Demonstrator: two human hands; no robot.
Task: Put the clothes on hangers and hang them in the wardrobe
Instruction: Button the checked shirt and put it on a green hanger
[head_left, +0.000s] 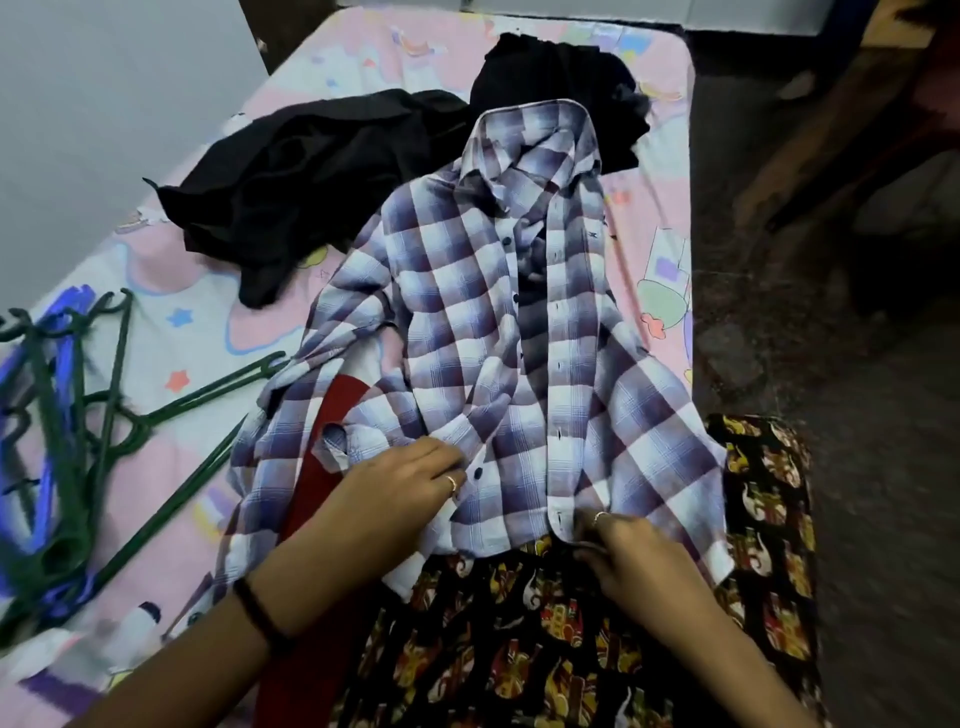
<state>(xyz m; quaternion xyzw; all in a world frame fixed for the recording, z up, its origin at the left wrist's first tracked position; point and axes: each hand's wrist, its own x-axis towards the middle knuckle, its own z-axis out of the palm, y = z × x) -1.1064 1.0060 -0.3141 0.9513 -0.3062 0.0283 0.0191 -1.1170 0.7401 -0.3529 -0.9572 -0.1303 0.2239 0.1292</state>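
A checked shirt (498, 332) lies spread front-up on the bed (171, 332), its collar toward the far end and its hem at the near edge, where the left hand (410, 483) rests on the button side with its fingers fairly straight and flat on the cloth. The right hand (628, 551) has its fingers curled, pinching the buttonhole edge at the hem. A heap of black clothes (291, 176) lies beyond the shirt, touching its collar, and a tangle of green and blue hangers (62, 415) sits well to the left on the sheet.
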